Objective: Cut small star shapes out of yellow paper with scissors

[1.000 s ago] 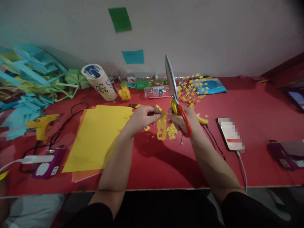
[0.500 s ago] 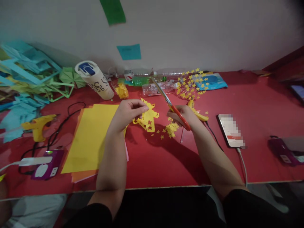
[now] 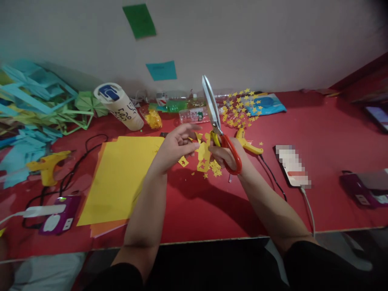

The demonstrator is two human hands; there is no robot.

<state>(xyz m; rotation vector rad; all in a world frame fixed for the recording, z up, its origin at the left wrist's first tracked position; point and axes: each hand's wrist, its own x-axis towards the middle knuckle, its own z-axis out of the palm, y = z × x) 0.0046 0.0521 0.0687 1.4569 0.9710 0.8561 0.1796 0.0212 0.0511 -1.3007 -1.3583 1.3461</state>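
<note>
My right hand (image 3: 226, 157) is closed round a pair of scissors (image 3: 211, 106) with red handles, its blades pointing up and slightly left. A yellow paper scrap with star-shaped holes (image 3: 203, 152) is at its fingertips; I cannot tell whether they grip it. Left of that, my left hand (image 3: 177, 148) has thumb and forefinger apart near the scrap's edge. Another small punched scrap (image 3: 183, 161) lies under the left fingers. Small yellow paper stars (image 3: 215, 169) lie in a pile below the right hand.
Yellow paper sheets (image 3: 121, 178) lie at left beside a glue gun (image 3: 50, 166). A second glue gun (image 3: 248, 142) and a phone (image 3: 291, 166) lie at right. Behind stand a white tumbler (image 3: 121, 109), plastic bottles (image 3: 194, 115) and a star-covered bottle (image 3: 241, 109).
The scissors have swung more upright in my right hand. My left hand has moved right and spread its fingers. The punched yellow scraps have shifted right between the hands.
</note>
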